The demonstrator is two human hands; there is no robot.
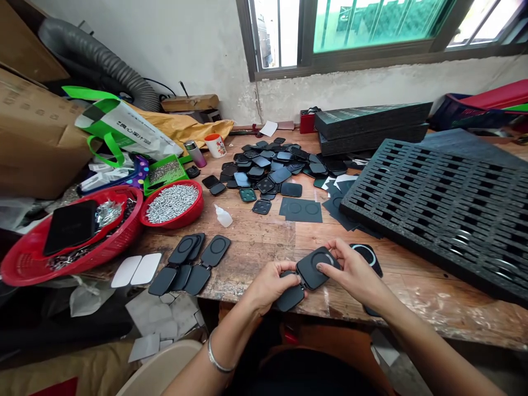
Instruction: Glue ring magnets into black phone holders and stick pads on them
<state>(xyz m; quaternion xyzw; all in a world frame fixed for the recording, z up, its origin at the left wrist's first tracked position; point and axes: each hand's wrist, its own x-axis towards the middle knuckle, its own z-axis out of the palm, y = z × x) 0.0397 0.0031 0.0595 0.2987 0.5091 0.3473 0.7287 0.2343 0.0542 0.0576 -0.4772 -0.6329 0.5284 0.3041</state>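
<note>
Both hands hold one black hinged two-panel piece point(312, 269) over the front edge of the table. My left hand point(272, 285) grips it around the hinge, thumb on top, with the lower panel hanging below. My right hand point(348, 269) pinches the upper panel at its right side, the thumb lying on the ring. Partly behind my right wrist is another black piece with a pale ring point(366, 256). To the left, several similar hinged pieces point(214, 251) lie unfolded near the table edge. Dark sheets with circle outlines point(303, 210) lie beyond the hands.
A heap of black panels point(264, 165) covers the middle back. Red baskets of metal parts point(173, 203) stand left, near a small white bottle point(223, 216). A large slotted black foam tray point(445, 209) fills the right side. The wooden table point(256, 247) ends just before my body.
</note>
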